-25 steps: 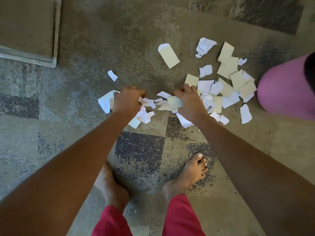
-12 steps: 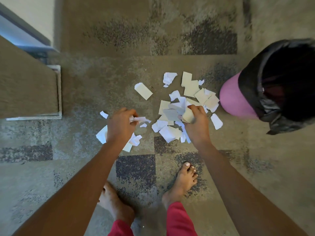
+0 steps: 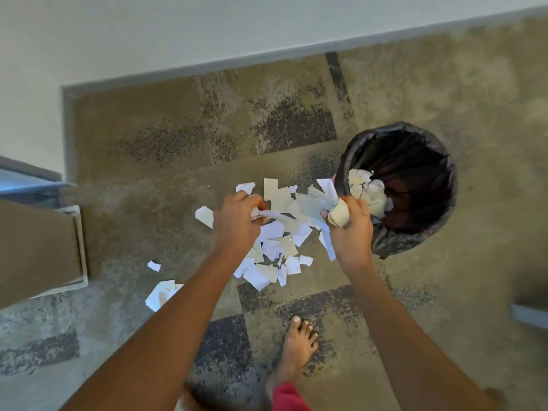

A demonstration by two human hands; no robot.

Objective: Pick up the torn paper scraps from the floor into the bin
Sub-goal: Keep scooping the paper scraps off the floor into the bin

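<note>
Head view: left hand (image 3: 237, 228) and right hand (image 3: 353, 232) each hold a fully closed grip on paper scraps (image 3: 339, 216), bin (image 3: 394, 129) at 2 o'clock.

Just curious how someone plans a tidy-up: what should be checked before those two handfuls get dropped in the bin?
1. Left hand grips scraps: ok.
2. Right hand grips scraps: ok.
3. Bin open and upright: ok.
4. Both hands over the bin: not ok; the right hand is at the rim, the left hand is short of it.
5. Room in the bin: cannot tell; some paper is already inside.
6. Floor cleared: not ok; a pile lies below the hands.
</note>
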